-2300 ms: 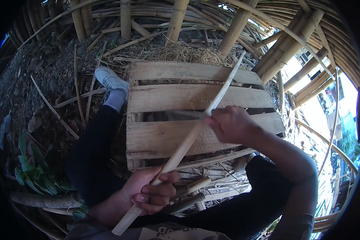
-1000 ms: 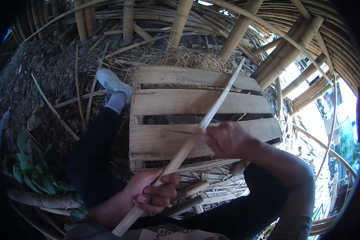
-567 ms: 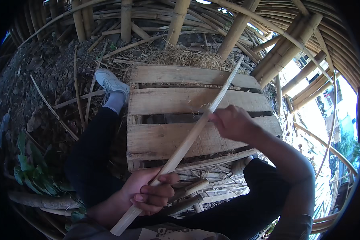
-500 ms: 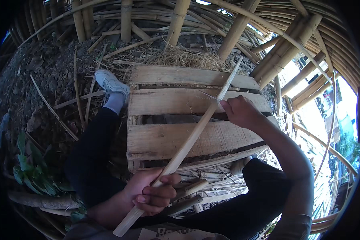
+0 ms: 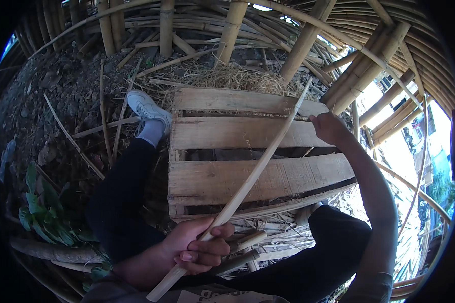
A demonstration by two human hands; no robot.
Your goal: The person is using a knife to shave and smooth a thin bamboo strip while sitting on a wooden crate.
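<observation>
My left hand (image 5: 199, 246) is wrapped round the lower part of a long pale bamboo strip (image 5: 260, 164). The strip slants up and to the right over a slatted wooden crate (image 5: 227, 174), and its far end narrows to a point. My right hand (image 5: 331, 130) is closed just right of the strip's upper part, over the crate's far right side. It grips a knife whose thin blade barely shows now; the handle is hidden in my fist. A thin curled shaving (image 5: 248, 144) lies by the gap between the crate's slats.
My left foot in a white shoe (image 5: 147, 108) stands left of the crate. Bamboo posts (image 5: 232, 33) rise behind it, with dry straw (image 5: 242, 76) at their base. Loose sticks (image 5: 73, 136) lie on the soil at left, near a leafy plant (image 5: 43, 207). Cut bamboo pieces (image 5: 245, 240) lie below the crate.
My right hand has moved right, away from the strip, taking the knife off its surface. My left hand still holds the strip, and the whole view has shifted slightly.
</observation>
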